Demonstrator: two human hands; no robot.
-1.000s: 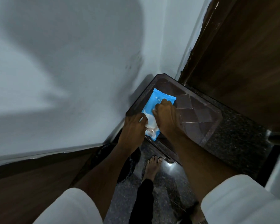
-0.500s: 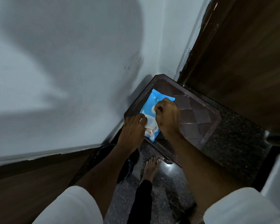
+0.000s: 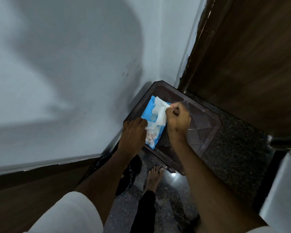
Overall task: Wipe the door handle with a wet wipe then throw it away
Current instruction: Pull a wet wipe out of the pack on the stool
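A blue wet-wipe pack (image 3: 149, 113) lies on a small dark tiled table (image 3: 203, 125) in the corner. My right hand (image 3: 178, 118) pinches a white wet wipe (image 3: 160, 110), which hangs partly drawn out above the pack. My left hand (image 3: 133, 132) presses down on the near end of the pack, fingers on its flap. A dark door handle (image 3: 282, 142) pokes in at the right edge, beside the brown wooden door (image 3: 250, 56).
Pale walls (image 3: 65, 64) meet in the corner behind the table. A dark round bin (image 3: 129, 175) stands on the speckled floor below my left arm. My bare foot (image 3: 154, 177) is by the table's front edge. A white surface (image 3: 282, 190) shows at lower right.
My right hand has lifted from the pack and drawn a white wipe up and out of it. My left hand stayed holding the pack down.
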